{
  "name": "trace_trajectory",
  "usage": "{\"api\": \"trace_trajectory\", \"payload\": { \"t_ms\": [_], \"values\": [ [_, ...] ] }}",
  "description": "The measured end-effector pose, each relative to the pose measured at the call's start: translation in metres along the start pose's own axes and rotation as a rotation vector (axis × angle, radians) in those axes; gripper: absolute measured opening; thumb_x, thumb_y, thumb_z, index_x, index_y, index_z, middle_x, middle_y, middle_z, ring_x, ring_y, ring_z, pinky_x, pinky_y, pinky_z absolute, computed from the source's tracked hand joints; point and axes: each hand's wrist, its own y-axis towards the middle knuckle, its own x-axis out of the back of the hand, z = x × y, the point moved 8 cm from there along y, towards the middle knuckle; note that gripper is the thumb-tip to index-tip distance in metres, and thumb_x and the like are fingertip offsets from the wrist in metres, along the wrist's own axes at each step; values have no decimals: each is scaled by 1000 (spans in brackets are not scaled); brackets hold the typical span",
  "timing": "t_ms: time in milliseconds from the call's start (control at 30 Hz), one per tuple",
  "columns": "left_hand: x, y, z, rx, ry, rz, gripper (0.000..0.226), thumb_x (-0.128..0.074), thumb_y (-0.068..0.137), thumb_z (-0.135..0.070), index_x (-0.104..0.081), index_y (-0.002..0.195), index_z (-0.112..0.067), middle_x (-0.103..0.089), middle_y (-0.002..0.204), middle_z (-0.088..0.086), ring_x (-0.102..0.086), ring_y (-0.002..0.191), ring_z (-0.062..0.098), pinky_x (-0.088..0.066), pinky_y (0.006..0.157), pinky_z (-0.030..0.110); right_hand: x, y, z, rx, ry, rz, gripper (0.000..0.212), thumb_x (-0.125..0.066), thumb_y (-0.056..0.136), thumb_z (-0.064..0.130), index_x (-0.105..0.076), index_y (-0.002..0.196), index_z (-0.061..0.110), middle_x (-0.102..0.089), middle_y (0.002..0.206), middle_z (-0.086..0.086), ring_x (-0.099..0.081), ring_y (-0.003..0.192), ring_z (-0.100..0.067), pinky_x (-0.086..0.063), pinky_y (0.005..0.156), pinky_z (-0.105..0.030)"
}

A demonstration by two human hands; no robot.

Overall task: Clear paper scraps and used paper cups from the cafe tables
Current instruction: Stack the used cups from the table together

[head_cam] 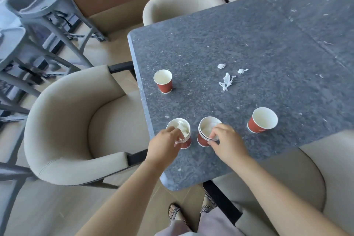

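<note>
Two stacks of red paper cups stand near the front edge of the grey stone table (249, 48). My left hand (164, 146) grips the left cup stack (183, 135), which has crumpled white paper inside. With thumb and fingers my right hand (226, 142) pinches the rim of the right cup stack (206, 133), also holding white paper. A single red cup (163, 81) stands farther back on the left, and another single cup (262, 120) sits to the right. Several white paper scraps (227, 80) lie mid-table, with tiny shreds scattered over the top.
Beige tub chairs surround the table: one at the left (72, 126), one at the lower right (310, 174), two at the far side (182, 4). Grey high chairs (38, 15) stand at the far left. My sandalled feet (191, 210) are below the table corner.
</note>
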Motion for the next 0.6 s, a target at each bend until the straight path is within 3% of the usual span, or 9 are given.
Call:
{"api": "trace_trajectory", "payload": {
  "t_ms": [267, 600],
  "values": [
    [-19, 21, -11, -57, 85, 21, 12, -59, 85, -25, -61, 97, -25, -61, 106, -10, -54, 98, 17, -39, 60, 26, -17, 15, -9, 85, -144, 58, 12, -53, 83, 5, -56, 87, 15, -55, 106, 6, -45, 102, -18, -40, 61, -30],
    [-7, 21, -18, -91, -1, -20, 20, -65, 81, -35, -61, 99, -27, -59, 106, -12, -54, 100, 14, -50, 65, 29, -1, 11, -8, 108, -8, -17, 21, -61, 83, 9, -66, 102, 13, -61, 112, 3, -50, 109, -19, -50, 77, -34]
  ]
}}
